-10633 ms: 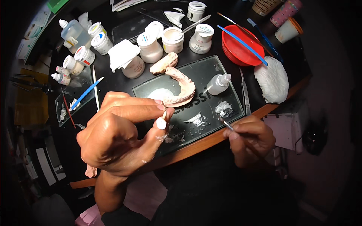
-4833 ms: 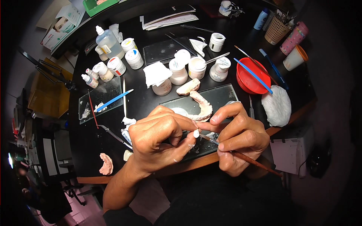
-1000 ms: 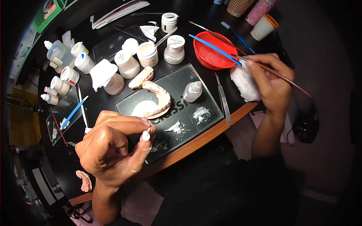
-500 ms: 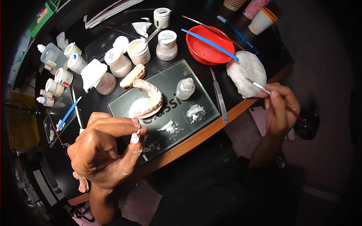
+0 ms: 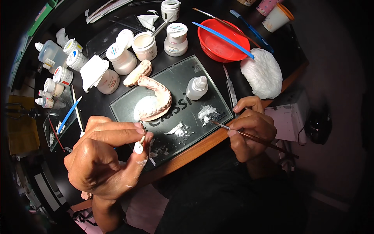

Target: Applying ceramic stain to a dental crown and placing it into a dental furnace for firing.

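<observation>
The two hands were well apart from each other. The left hand point(image 5: 102, 156) pinched a small white piece point(image 5: 138, 148) between thumb and fingers, above the near left side of the glass slab point(image 5: 181, 74). The right hand point(image 5: 254, 129) was closed around a thin brush point(image 5: 269, 144), whose tip was at the white paste point(image 5: 207, 113) on the slab's right part; whether they touched, I could not tell. Farther away, a pale dental model point(image 5: 163, 97) lay to the left of a small bottle point(image 5: 196, 89). A red bowl point(image 5: 207, 50) stood far right.
</observation>
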Motion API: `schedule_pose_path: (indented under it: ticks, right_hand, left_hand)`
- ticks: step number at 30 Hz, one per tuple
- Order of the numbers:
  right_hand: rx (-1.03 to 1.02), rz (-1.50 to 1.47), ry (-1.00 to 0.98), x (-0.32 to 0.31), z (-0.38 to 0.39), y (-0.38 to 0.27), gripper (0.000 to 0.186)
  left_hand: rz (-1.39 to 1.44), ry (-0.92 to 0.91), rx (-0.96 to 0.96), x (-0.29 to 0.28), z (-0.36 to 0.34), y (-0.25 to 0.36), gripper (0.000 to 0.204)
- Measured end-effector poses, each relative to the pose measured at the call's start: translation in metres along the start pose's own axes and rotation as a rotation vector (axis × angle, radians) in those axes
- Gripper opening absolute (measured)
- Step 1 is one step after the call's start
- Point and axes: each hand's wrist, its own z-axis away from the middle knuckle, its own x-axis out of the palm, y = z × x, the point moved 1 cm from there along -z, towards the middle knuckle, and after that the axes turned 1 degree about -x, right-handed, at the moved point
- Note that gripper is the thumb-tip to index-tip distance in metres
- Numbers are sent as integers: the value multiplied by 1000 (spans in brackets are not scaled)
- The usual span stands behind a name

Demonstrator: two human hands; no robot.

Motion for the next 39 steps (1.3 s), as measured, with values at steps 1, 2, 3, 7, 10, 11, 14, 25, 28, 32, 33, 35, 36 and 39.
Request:
schedule_pose_path:
  ticks: [1,2,3,7,10,11,14,25,28,32,33,35,36,39]
  right_hand:
    - [16,22,-37,0,0,0,19]
    - [15,24,-34,1,1,0,18]
    - [9,13,-11,0,1,0,18]
    - [8,32,-37,2,0,0,18]
    - [-4,32,-37,3,-1,-1,17]
    - [-1,34,-38,3,-2,-1,17]
    - [14,39,-47,2,-1,-2,17]
    - [-6,39,-31,3,-2,-1,17]
    - [16,33,-37,3,-2,-2,17]
    - [3,33,-39,4,-2,-2,17]
    - [1,11,-15,3,-2,-2,17]
    - [5,37,-42,3,-2,-2,17]
    - [-9,19,-7,3,-3,-2,17]
    - [-18,22,-9,4,-3,-1,17]
  left_hand:
    - [-9,-10,8,0,0,0,45]
    - [-25,-30,20,-1,-1,0,45]
    - [-18,-19,16,-2,-1,1,45]
    - [-10,-58,-3,-2,0,2,46]
    - [-1,-45,-10,-2,1,2,46]
    - [4,-40,-14,-2,1,2,46]
    - [-1,-49,-12,-2,1,3,46]
    - [3,-50,-21,-2,1,2,46]
    - [4,-56,-9,-3,0,2,44]
    - [9,-11,14,1,0,0,47]
    - [18,2,5,1,0,0,47]
    - [13,-18,12,0,0,0,47]
    - [21,-5,3,0,0,0,47]
    - [21,-10,0,-2,0,-1,46]
